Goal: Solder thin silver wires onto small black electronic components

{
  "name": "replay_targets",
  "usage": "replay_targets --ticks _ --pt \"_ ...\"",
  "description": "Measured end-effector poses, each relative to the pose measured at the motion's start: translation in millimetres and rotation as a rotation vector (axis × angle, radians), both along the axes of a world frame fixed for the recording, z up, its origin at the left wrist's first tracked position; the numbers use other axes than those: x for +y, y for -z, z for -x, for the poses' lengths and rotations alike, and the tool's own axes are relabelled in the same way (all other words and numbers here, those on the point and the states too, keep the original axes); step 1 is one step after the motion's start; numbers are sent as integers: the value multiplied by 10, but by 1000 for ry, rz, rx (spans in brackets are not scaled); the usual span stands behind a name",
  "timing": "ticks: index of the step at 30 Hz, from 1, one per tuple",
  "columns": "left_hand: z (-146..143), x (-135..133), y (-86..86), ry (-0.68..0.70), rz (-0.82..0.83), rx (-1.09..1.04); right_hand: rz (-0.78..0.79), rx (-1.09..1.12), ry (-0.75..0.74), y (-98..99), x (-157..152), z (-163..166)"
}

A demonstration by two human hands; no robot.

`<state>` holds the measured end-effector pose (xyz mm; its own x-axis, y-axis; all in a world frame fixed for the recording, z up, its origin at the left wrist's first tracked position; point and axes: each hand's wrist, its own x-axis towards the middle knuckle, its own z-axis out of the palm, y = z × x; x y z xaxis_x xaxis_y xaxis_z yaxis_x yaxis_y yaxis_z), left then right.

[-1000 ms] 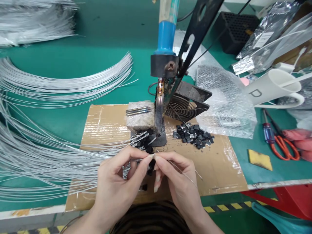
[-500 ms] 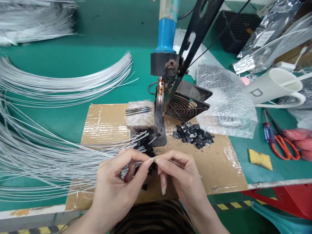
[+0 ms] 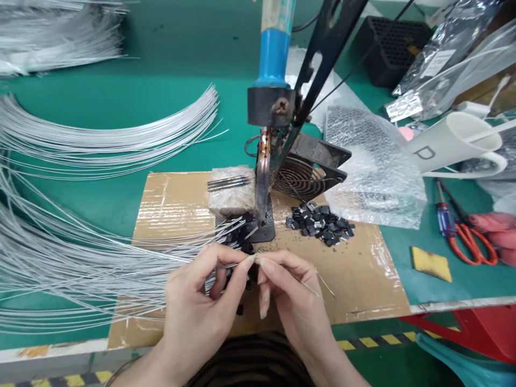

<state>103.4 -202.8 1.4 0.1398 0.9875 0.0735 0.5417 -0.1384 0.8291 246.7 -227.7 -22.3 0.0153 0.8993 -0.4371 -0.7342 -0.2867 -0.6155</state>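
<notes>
My left hand (image 3: 205, 301) is closed in a pinch on the end of a thin grey wire (image 3: 229, 265). My right hand (image 3: 292, 287) meets it fingertip to fingertip, thumb and forefinger pressed together. A thin pale strand (image 3: 325, 284) shows behind the right hand, trailing to the lower right; its kind is not clear. Whatever sits between the fingertips is too small to make out. Beside my left hand a large bundle of grey wires (image 3: 100, 263) spreads over the cardboard (image 3: 173, 199). Just beyond the fingers stands a blue-handled soldering iron (image 3: 274, 59), clamped tip down.
Small black parts (image 3: 320, 223) lie piled on the right of the cardboard, in front of a black fan (image 3: 302, 177). Metal rods lie on a wrapped block (image 3: 231, 201). Farther right are bubble wrap (image 3: 374, 166), a white mug (image 3: 451, 142), orange-handled scissors (image 3: 471, 244) and a yellow sponge (image 3: 431, 263).
Both hands have shifted very slightly, still fingertip to fingertip. The right hand has turned a little, and more of the thin strand behind it shows.
</notes>
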Motion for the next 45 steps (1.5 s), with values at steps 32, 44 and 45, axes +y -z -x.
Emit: replay_targets --ticks 32,44,45 --pt "-20 41 -27 -71 144 -71 -213 -1570 141 153 136 -560" --pt "-69 49 -126 -162 261 -98 -114 -987 128 -51 7 -405" --pt "-62 55 -124 -157 264 -97 -102 -948 126 -64 1 -385"
